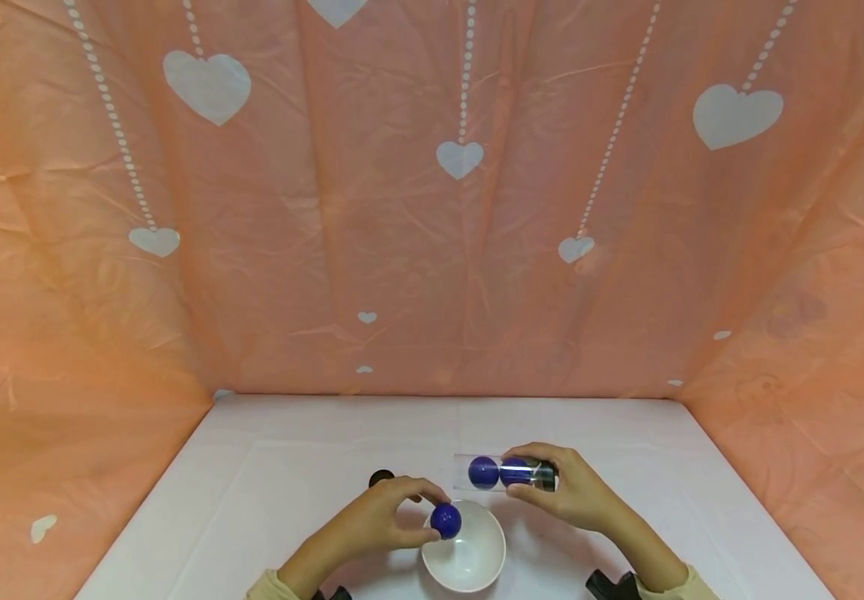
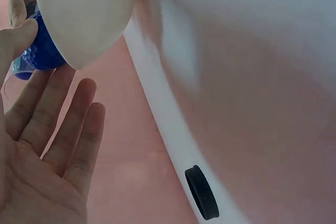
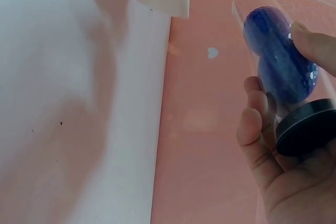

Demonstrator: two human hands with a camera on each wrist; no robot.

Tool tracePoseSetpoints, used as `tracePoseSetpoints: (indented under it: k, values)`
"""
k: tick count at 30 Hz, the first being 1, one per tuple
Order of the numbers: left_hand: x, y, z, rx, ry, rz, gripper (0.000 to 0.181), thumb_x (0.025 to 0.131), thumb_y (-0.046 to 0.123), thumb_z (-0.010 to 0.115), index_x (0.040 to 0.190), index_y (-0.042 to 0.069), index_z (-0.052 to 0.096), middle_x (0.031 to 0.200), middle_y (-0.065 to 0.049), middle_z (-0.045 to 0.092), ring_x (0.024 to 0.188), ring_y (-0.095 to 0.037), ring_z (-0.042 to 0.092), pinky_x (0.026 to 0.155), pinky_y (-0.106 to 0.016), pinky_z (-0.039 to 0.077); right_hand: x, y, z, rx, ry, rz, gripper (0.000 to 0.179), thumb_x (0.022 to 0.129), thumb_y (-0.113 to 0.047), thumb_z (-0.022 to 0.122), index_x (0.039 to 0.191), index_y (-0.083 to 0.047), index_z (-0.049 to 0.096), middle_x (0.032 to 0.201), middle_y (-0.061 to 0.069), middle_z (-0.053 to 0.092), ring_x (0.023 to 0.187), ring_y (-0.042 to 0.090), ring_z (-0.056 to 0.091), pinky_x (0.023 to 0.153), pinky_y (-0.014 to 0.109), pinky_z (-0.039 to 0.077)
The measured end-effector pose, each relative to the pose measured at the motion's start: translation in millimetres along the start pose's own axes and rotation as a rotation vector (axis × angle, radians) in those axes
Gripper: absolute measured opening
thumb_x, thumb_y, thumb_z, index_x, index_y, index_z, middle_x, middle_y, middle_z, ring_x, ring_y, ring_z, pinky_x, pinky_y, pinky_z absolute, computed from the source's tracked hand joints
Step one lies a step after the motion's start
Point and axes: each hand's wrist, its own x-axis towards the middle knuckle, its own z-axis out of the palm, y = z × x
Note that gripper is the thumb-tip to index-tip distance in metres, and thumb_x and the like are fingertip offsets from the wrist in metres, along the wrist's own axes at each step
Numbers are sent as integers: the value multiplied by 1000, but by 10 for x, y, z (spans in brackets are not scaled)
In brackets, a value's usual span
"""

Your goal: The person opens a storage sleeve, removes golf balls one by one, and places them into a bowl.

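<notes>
Between thumb and fingers, my left hand (image 1: pixel 394 512) pinches a dark blue ball (image 1: pixel 446 521) over the left rim of a white bowl (image 1: pixel 476 554). My right hand (image 1: pixel 570 492) grips a clear plastic tube (image 1: pixel 463 472) lying nearly level, its uncapped end toward the left. Two more blue balls (image 1: pixel 483 472) sit in a row inside the tube. A black cap (image 3: pixel 307 127) closes the tube's other end, near my right palm. In the left wrist view, the bowl (image 2: pixel 86 14) partly covers the pinched ball (image 2: pixel 44 45).
A loose black lid (image 2: pixel 202 192) lies on the table beyond my left hand, partly hidden by it in the head view. The white table (image 1: pixel 289 450) meets a peach cloth backdrop (image 1: pixel 417 275) with white hearts at the back and sides.
</notes>
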Motion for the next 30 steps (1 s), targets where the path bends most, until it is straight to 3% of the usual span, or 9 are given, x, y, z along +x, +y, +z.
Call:
tracePoseSetpoints:
  k: [7,15,19,23,30]
  values:
    - [-19,60,11,158,-47,8,35,94,34,86,125,22,74,124,13,76,118,-7,67,106,-34,56,9,-4,12,12,3,-2,35,94,-21,87,127,-17,75,117,5,77,93,8,71,79,26,64]
    - [-22,89,32,192,-42,26,34,96,33,85,126,22,74,125,12,75,120,-8,67,106,-36,57,13,-8,12,13,6,-10,35,94,-21,87,127,-17,75,117,4,77,93,8,71,78,26,63]
    - [-14,82,29,136,-2,-7,27,99,26,81,124,19,75,123,11,76,117,-9,70,104,-35,59,16,-10,11,16,4,-5,35,94,-21,86,127,-17,75,117,4,77,93,7,71,78,26,64]
    - [20,57,35,6,104,-60,20,103,18,76,122,12,74,119,1,78,109,-16,74,97,-34,63,21,-3,19,11,9,-3,34,94,-21,86,126,-16,75,117,5,77,94,9,72,78,26,64]
    - [53,37,53,-192,225,-121,31,104,22,75,131,10,69,122,-14,76,107,-22,76,96,-36,64,11,18,65,39,2,-23,35,94,-19,86,127,-13,75,116,7,78,94,14,74,79,28,65]
